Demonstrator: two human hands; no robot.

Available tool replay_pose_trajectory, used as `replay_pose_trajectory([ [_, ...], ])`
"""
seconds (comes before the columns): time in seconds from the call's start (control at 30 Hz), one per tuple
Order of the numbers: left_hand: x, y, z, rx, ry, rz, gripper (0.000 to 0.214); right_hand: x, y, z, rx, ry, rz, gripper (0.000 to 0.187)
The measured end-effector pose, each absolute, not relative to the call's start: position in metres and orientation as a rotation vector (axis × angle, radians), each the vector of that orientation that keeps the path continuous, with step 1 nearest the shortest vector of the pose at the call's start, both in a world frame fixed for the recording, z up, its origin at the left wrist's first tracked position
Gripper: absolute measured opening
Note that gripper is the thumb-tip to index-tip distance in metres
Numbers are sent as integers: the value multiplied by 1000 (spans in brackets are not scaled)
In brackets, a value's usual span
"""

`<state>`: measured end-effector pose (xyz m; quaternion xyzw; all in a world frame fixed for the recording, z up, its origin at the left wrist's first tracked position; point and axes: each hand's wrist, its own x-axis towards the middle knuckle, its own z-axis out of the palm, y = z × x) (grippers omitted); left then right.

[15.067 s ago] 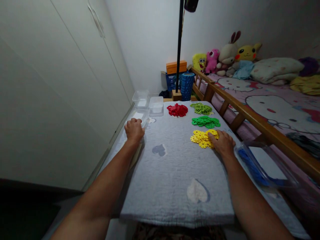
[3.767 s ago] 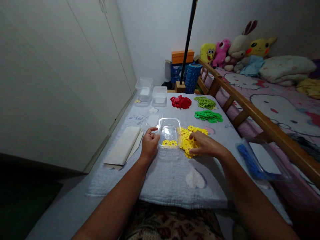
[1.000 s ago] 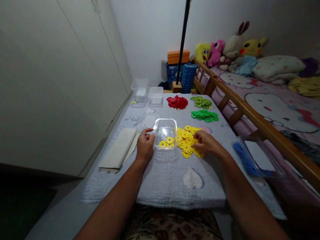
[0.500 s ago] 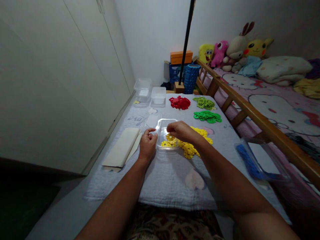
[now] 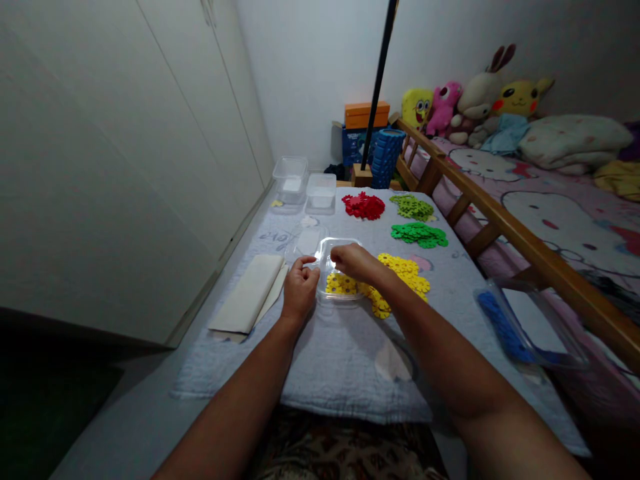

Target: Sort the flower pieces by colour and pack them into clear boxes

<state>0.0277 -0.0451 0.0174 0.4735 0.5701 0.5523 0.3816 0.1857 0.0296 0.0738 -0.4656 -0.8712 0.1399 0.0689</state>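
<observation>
A clear plastic container (image 5: 343, 300) stands on the cloth with several yellow flower-shaped discs (image 5: 341, 283) inside it. My left hand (image 5: 301, 290) is at its left side, with thumb and fingers closed at the rim. Over the container hangs my right hand (image 5: 356, 262), its fingers bent downward and pressed together; whatever they hold is hidden. A heap of yellow flower-shaped discs (image 5: 405, 270) lies just right of the container, partly behind my right wrist. A clear lid (image 5: 306, 241) lies flat beyond my left hand.
Red (image 5: 364, 206), light green (image 5: 413, 207) and green piles (image 5: 420, 235) of pieces lie farther back. Clear containers (image 5: 321, 193) stand at the far left. Folded cardboard (image 5: 249, 293) lies left; a container with blue pieces (image 5: 505, 327) sits right, by the wooden bed rail (image 5: 480, 213).
A yellow disc seen below my right fingertips now lies among the others in the container. My right fingers have shifted slightly; the left hand stays at the rim. The view has turned slightly left.
</observation>
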Motion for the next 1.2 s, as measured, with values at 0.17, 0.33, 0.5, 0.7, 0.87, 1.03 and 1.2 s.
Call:
replay_pose_trajectory([
  [0.17, 27, -45, 16, 1217, 1465, 1410, 29, 244, 25, 91, -1479, -2268, 442, 15],
  [0.33, 26, -43, 11, 1223, 1470, 1416, 29, 291, 12, 70, -1624, -2404, 413, 15],
  [0.5, 26, -42, 9, 1230, 1472, 1427, 29, 296, 2, 47, -1668, -2423, 360, 27],
  [0.7, 25, -42, 9, 1231, 1470, 1420, 29, 302, 9, 41, -1612, -2231, 549, 16],
  [0.87, 26, -43, 11, 1240, 1469, 1420, 27, 303, 10, 54, -1449, -1994, 740, 5],
  [1.03, 26, -42, 11, 1236, 1472, 1426, 28, 268, 6, 79, -1357, -2025, 749, 7],
  [1.2, 26, -42, 12, 1221, 1478, 1432, 27, 218, 7, 87, -1469, -2439, 339, 17],
])
